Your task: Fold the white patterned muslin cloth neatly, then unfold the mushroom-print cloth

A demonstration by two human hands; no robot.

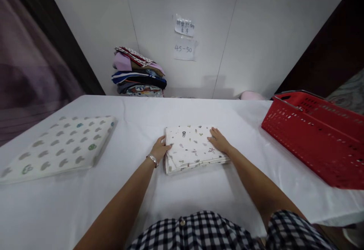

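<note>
A white folded cloth [193, 144] printed with small plants and figures lies in front of me on the white-covered table. At its left edge is my left hand [159, 148], wearing a silver bracelet, its thumb over the top layer and its fingers closed about the side. Flat on the cloth's right part rests my right hand [218, 141], fingers stretched out. The cloth's front side shows several stacked layers, a little uneven at the left corner.
Another folded cloth [65, 144] with grey mushroom-like shapes lies to the left. A red perforated basket [318, 136] with metal handles stands at the right. Behind the table's far edge is a pile of folded fabrics [139, 72]. Paper signs [184, 49] hang on the wall.
</note>
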